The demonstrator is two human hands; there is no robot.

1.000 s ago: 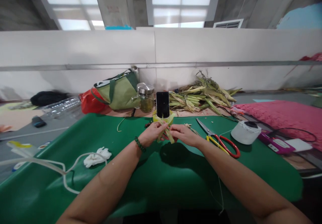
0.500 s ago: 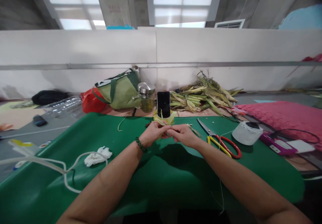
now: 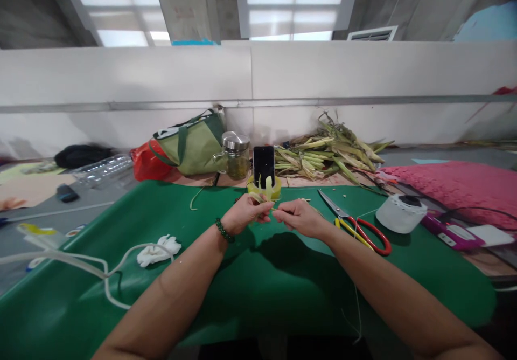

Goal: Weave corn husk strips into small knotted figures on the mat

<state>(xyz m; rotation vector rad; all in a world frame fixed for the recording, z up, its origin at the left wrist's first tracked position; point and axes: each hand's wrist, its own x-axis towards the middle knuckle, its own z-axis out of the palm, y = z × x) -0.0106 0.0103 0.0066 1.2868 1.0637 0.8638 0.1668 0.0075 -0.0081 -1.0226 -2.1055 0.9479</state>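
Observation:
My left hand [image 3: 245,213], with a green bead bracelet at the wrist, is closed on pale green corn husk strips [image 3: 269,186] that stick up above its fingers. My right hand [image 3: 299,217] is just to the right, thumb and fingers pinched together on what looks like the thin end of a husk strip running from the left hand. The fingers partly hide that end. Right behind the hands, a phone [image 3: 263,161] stands upright in a yellow ring-shaped holder [image 3: 276,191]. Scissors [image 3: 357,228] with red and yellow handles lie to the right, blades apart.
A green mat [image 3: 299,300] covers the table. Behind it are a glass jug [image 3: 236,163], a green bag [image 3: 196,144] and a heap of corn husks [image 3: 331,155]. A white thread roll [image 3: 399,214] sits right; crumpled tissue [image 3: 155,252] and white cables [image 3: 97,271] lie left.
My hands were together at the fingertips; now the right hand has drawn slightly right and down, leaving a small gap. A husk strip now stands more upright above the left hand.

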